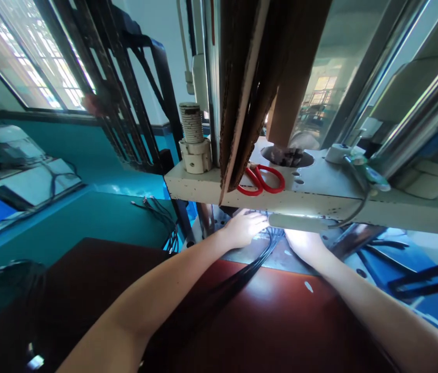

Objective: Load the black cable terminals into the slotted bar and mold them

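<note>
A bundle of thin black cables (257, 262) runs from the brown tabletop up to the metal plate under the press. At the left side of the bundle's far end is my left hand (243, 229), its fingers bent inward and closed. What its fingertips pinch, if anything, is too small to make out. My right hand (305, 242) reaches in from the other side, close to the cables. A pale tube-shaped lamp (298, 223) and its glare hide the right fingers.
Above both hands spans the press's thick cream plate (199, 187), carrying red-handled scissors (268, 178) and a threaded post (191, 127). Brown cardboard (242, 98) hangs in front. More cables (157, 210) lie at the left, and dark-handled pliers (388, 244) rest on a blue surface at the right.
</note>
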Available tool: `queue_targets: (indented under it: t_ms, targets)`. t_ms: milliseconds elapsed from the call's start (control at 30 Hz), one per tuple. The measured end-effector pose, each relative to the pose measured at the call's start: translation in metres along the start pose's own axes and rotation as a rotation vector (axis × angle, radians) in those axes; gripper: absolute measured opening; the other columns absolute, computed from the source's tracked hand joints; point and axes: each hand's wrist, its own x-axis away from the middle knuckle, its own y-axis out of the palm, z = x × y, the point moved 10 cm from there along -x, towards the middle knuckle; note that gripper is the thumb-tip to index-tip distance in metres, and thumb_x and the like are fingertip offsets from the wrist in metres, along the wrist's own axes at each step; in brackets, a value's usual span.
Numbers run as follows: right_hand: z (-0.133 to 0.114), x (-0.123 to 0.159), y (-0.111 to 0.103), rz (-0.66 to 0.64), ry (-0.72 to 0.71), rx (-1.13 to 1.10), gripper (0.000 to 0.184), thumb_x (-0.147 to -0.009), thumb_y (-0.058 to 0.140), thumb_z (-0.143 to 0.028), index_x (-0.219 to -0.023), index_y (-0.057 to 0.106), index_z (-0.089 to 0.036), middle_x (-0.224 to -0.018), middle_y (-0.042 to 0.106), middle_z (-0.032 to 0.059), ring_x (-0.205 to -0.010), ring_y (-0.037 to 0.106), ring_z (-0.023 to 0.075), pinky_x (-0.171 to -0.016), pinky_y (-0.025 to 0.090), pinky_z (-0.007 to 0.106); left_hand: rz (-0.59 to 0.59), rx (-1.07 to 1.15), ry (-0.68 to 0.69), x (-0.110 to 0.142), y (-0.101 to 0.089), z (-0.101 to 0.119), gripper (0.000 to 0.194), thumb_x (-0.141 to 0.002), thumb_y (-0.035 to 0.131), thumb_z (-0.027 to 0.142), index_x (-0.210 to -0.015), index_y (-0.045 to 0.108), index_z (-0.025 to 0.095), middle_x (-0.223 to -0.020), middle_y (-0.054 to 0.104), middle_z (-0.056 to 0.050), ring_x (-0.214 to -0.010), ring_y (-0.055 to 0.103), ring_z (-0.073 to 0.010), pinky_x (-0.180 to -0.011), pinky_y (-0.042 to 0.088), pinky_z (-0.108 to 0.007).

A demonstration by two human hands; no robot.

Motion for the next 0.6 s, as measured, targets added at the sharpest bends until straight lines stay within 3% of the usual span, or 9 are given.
queue_targets:
  t_ms: [167, 400, 600]
  targets:
    - [0.011, 0.012, 0.009, -0.05, -0.058, 0.102, 0.037, -0.084, 0.034, -0.004, -0.108, 0.062, -0.013, -0.095, 0.066, 0.0117, -0.09, 0.06, 0.0226, -0.079, 0.047, 0.035, 0.033, -0.02, 0.009, 0.016, 0.007, -0.005, 0.051, -0.078, 0.04, 0.004, -0.127, 0.044, 0.019, -0.128, 0.051, -0.007, -0.122, 0.04, -0.0188, -0.101, 0.027, -0.04]
    - [-0.005, 0.011, -0.008, 0.002, -0.095, 0.138, 0.033, -0.089, 0.035, -0.011, -0.113, 0.058, -0.008, -0.098, 0.065, 0.0142, -0.091, 0.06, 0.0224, -0.082, 0.045, 0.036, 0.146, -0.027, -0.091, 0.015, 0.008, -0.004, 0.05, -0.076, 0.041, 0.007, -0.125, 0.046, 0.016, -0.128, 0.049, -0.009, -0.122, 0.039, -0.0201, -0.103, 0.026, -0.04]
    - [-0.004, 0.004, 0.001, 0.018, -0.141, 0.124, 0.036, -0.089, 0.034, -0.012, -0.117, 0.056, -0.01, -0.098, 0.065, 0.0135, -0.093, 0.059, 0.0233, -0.086, 0.044, 0.038, 0.127, -0.026, 0.081, -0.008, 0.008, 0.017, 0.05, -0.075, 0.043, 0.012, -0.126, 0.043, 0.012, -0.127, 0.05, -0.011, -0.123, 0.037, -0.0239, -0.104, 0.026, -0.042]
